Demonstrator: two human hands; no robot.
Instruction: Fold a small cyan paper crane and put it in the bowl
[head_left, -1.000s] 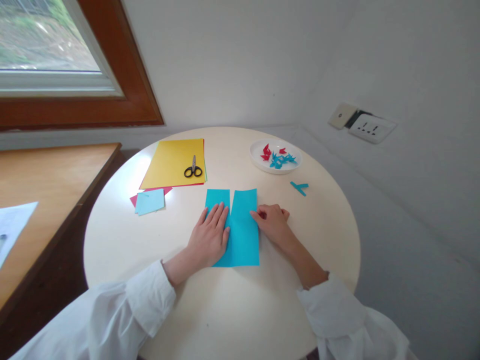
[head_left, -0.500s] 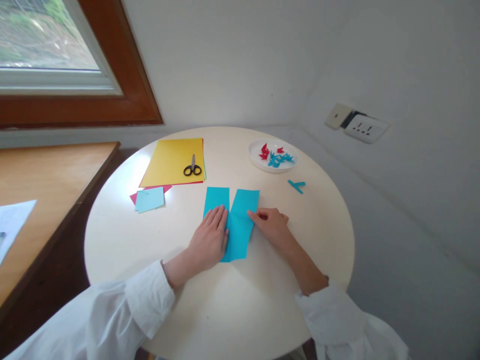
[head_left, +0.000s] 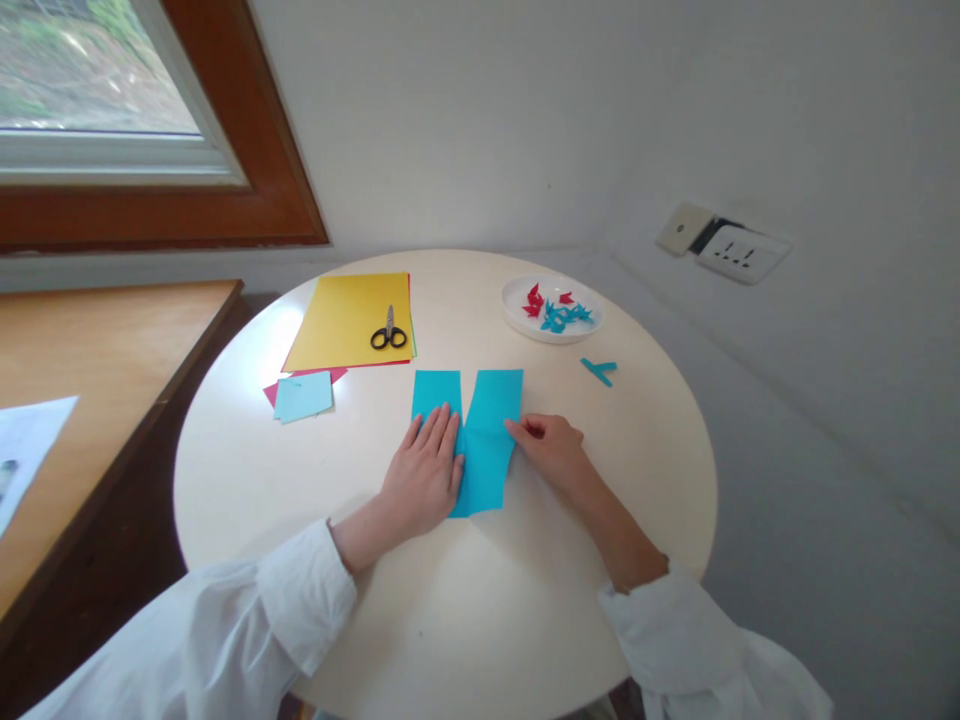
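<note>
A blue sheet of paper [head_left: 491,440] lies near the middle of the round table, with a V-shaped gap parting its upper half into two strips. The strips look joined lower down, though my hand covers part of that area. My left hand [head_left: 426,465] lies flat over the left strip, fingers stretched out. At the sheet's right edge, my right hand [head_left: 551,445] pinches the paper between thumb and fingers. That edge seems slightly raised off the table.
Black-handled scissors [head_left: 388,330] rest on yellow paper [head_left: 337,315]. Small light-blue sheets [head_left: 304,397] lie nearer, over red paper. A white plate [head_left: 517,318] holds several red and blue folded paper pieces. Blue scraps [head_left: 599,371] lie on the round table [head_left: 450,620].
The right strip has shifted a little outward and lies slightly straighter, my right hand moving with its edge. My left hand stays flat on the sheet. The whole view has shifted slightly.
</note>
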